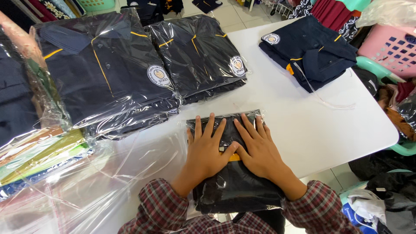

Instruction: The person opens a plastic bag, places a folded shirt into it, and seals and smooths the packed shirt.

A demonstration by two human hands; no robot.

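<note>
Flat and open, the left hand and right hand pressed side by side on a bagged dark shirt at the near edge of the white table (thumbs nearly touching). Stacks of bagged navy shirts lay beyond, an unbagged folded pile farther right.

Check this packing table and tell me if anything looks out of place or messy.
Mostly tidy. The odd one out is the unbagged navy shirt stack at the far right: it lies askew, with a loose strip trailing across the white table. Both hands press flat on a bagged dark shirt that overhangs the near edge.
</note>
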